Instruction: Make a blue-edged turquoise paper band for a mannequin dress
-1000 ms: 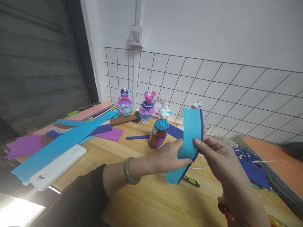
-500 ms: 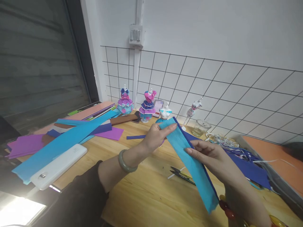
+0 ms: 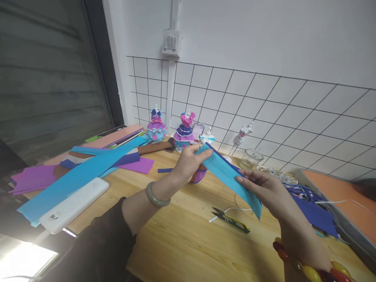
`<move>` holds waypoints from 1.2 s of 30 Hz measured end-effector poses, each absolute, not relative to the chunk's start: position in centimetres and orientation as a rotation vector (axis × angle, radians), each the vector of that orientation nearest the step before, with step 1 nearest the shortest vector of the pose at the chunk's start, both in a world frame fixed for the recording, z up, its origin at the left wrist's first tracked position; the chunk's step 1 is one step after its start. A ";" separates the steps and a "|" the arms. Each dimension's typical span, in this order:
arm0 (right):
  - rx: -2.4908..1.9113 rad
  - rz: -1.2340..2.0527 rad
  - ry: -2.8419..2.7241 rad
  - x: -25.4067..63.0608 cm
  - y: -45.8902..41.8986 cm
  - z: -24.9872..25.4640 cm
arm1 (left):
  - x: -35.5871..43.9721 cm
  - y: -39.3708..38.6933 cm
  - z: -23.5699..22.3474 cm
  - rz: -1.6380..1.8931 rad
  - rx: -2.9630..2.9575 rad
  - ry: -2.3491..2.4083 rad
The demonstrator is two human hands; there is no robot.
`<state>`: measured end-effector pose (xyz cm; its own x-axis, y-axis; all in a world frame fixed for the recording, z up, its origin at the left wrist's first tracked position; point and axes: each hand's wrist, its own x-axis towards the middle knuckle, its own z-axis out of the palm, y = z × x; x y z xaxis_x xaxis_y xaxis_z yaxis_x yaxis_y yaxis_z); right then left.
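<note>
A light blue strip of crepe paper (image 3: 227, 172) with a dark blue layer along its upper edge stretches between my two hands above the table. My left hand (image 3: 190, 160) pinches its far left end, thumb on top. Farther along, my right hand (image 3: 260, 184) grips the upper edge between thumb and fingers. On the wood below lie yellow-handled thread snips (image 3: 232, 221) beside a thin white strip (image 3: 213, 219). Behind my left hand stands a small white dress form (image 3: 207, 136) with a blue band; its lower part is mostly hidden. A brown and purple piece (image 3: 198, 176) shows under the strip.
Two dressed mini mannequins (image 3: 156, 127) and a bare-stemmed one (image 3: 243, 135) stand by the wire grid. A glass jar (image 3: 252, 158) is near them. Coloured paper sheets (image 3: 85, 172) and a white power bank (image 3: 75, 203) lie left. Ribbons (image 3: 302, 192) and a grey tray (image 3: 331, 196) are right.
The strip's lower right end has swung up and to the right, so it lies flatter and uncovers the snips. Both hands keep hold; my left hand has shifted slightly left.
</note>
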<state>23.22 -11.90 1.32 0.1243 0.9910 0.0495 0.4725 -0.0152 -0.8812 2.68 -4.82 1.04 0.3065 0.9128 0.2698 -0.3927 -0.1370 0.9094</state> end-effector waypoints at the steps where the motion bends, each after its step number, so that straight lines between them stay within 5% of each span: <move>1: -1.602 0.820 -1.460 23.3 -11.9 1.3 | 2.7 -4.8 1.0 1.242 1.226 0.569; 21: -1.351 1.192 -1.734 21.4 -12.7 1.6 | 2.5 -5.3 1.6 1.303 1.176 0.502; 36: -1.302 0.915 -1.344 20.7 -12.3 0.6 | 3.7 -7.9 0.6 0.773 1.575 0.488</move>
